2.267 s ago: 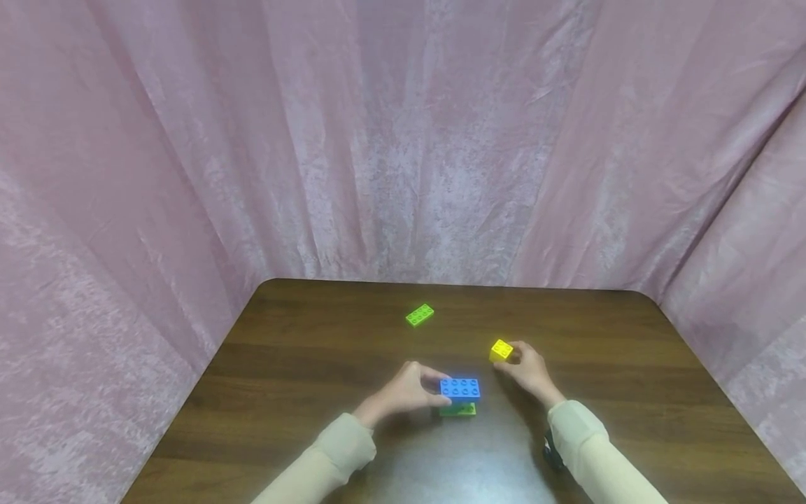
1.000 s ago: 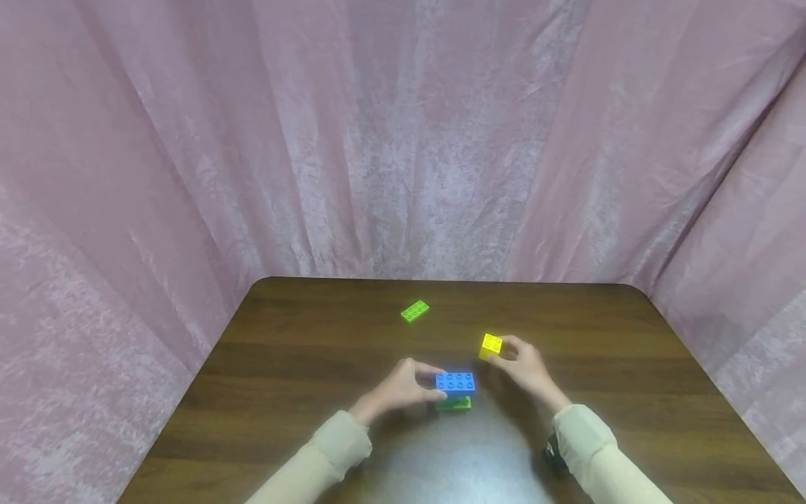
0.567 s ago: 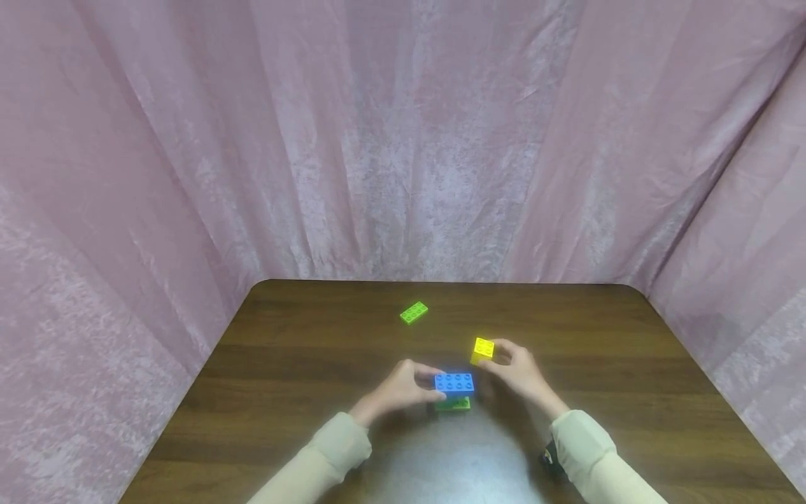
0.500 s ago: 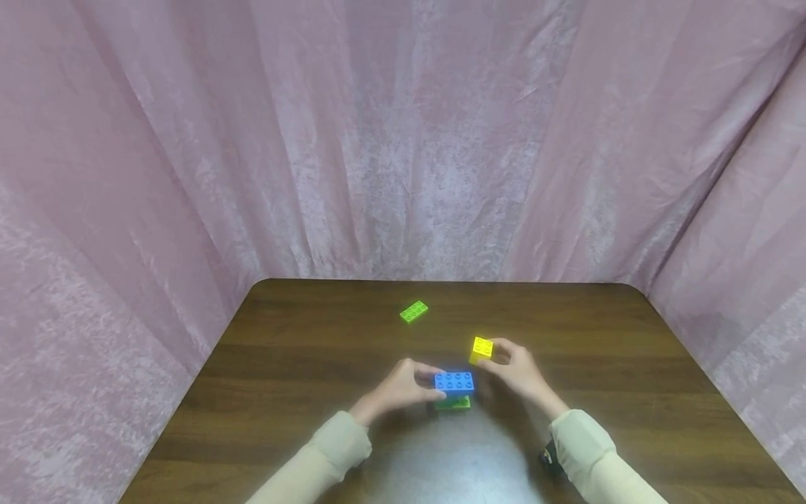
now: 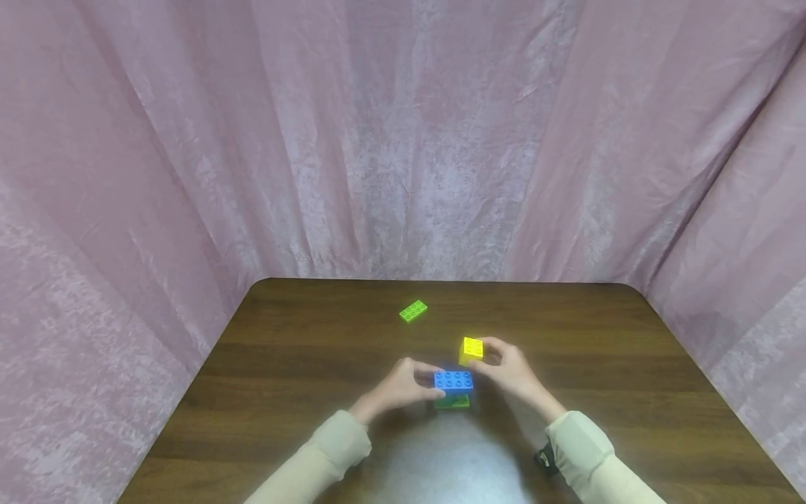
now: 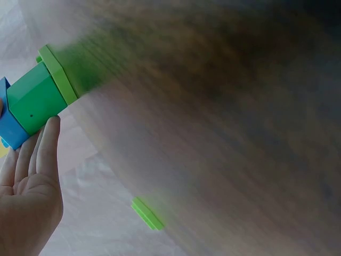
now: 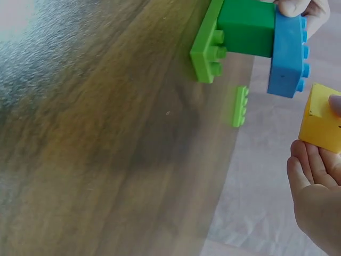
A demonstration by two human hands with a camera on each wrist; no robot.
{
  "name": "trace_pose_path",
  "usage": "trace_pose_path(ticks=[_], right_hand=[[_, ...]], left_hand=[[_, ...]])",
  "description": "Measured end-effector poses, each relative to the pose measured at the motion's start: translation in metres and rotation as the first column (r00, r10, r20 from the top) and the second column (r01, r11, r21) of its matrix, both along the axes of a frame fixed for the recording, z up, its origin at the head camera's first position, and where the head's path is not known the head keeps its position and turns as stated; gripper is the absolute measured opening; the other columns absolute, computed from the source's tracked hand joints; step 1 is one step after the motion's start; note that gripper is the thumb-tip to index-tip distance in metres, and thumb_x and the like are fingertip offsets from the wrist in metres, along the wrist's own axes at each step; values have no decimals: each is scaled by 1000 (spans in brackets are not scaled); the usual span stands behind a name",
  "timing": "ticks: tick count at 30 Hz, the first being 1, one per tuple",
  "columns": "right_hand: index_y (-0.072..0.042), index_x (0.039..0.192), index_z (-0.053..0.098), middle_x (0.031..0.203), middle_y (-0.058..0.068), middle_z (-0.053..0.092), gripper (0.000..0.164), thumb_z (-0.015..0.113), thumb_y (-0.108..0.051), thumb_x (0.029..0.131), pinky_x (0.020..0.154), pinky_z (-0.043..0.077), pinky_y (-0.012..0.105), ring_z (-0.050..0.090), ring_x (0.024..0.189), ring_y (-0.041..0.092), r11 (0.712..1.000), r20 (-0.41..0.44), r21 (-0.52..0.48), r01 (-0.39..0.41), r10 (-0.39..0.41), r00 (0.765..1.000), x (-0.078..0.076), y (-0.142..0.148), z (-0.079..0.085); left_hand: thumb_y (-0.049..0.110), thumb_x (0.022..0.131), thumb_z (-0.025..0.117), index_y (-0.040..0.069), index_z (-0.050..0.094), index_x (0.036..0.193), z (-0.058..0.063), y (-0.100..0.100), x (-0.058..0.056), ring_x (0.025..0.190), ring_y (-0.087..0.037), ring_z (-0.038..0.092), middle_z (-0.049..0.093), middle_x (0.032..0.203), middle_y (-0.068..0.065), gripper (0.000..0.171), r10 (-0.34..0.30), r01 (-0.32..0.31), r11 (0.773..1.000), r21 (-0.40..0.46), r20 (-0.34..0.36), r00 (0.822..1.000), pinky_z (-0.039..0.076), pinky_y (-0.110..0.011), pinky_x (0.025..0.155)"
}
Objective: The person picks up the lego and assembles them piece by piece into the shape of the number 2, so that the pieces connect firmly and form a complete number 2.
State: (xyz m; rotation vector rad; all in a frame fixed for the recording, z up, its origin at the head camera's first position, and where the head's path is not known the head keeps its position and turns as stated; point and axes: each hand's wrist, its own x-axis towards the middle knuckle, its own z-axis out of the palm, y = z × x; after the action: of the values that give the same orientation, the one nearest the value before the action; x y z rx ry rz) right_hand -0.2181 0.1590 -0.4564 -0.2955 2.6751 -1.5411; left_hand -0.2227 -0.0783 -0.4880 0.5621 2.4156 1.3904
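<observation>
A small stack of toy building bricks stands near the middle of the table: a light green plate (image 7: pixel 204 56) at the bottom, a darker green brick (image 7: pixel 246 26) on it, and a blue brick (image 5: pixel 453 381) on top. My left hand (image 5: pixel 401 387) grips the stack from the left, thumb and fingers at the blue brick's end. My right hand (image 5: pixel 511 369) pinches a yellow brick (image 5: pixel 471 351) between thumb and fingers, just behind and to the right of the blue one. In the right wrist view the yellow brick is raised to about the blue brick's height, with a gap between them.
Another light green plate (image 5: pixel 413 311) lies farther back on the brown wooden table (image 5: pixel 315 322). A pink velvet curtain (image 5: pixel 403 140) hangs behind the table's far edge. A dark band (image 5: pixel 545 458) shows at the right sleeve.
My right hand has brought the yellow brick leftward, closer to the blue brick. The left hand keeps its grip on the stack, which stays about where it was.
</observation>
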Motion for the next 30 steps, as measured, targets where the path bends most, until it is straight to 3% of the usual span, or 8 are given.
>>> trace_pose_path(ticks=[9, 16, 30], right_hand=[[2, 124, 59, 123, 21, 66, 44, 72, -16, 85, 104, 47, 54, 60, 119, 39, 998, -21, 2, -70, 70, 997, 3, -6, 5], [1, 122, 60, 122, 19, 66, 42, 72, -18, 86, 106, 43, 58, 59, 118, 37, 994, -19, 38, -105, 106, 994, 7, -6, 7], [0, 122, 60, 126, 19, 64, 45, 73, -21, 86, 108, 38, 64, 55, 124, 41, 989, -27, 74, -129, 131, 991, 10, -1, 5]], left_hand=[[28, 83, 78, 7, 70, 116, -1, -1, 0, 101, -19, 71, 73, 114, -10, 40, -11, 11, 1000, 11, 7, 1000, 59, -38, 90], [24, 83, 78, 5, 71, 114, -2, -1, -2, 90, -12, 72, 75, 108, -10, 37, -39, 40, 998, 49, -20, 999, 59, -28, 83], [27, 82, 78, 6, 71, 116, -2, 0, -3, 83, -11, 68, 75, 108, -9, 40, -27, 28, 999, 30, -7, 1000, 56, -25, 73]])
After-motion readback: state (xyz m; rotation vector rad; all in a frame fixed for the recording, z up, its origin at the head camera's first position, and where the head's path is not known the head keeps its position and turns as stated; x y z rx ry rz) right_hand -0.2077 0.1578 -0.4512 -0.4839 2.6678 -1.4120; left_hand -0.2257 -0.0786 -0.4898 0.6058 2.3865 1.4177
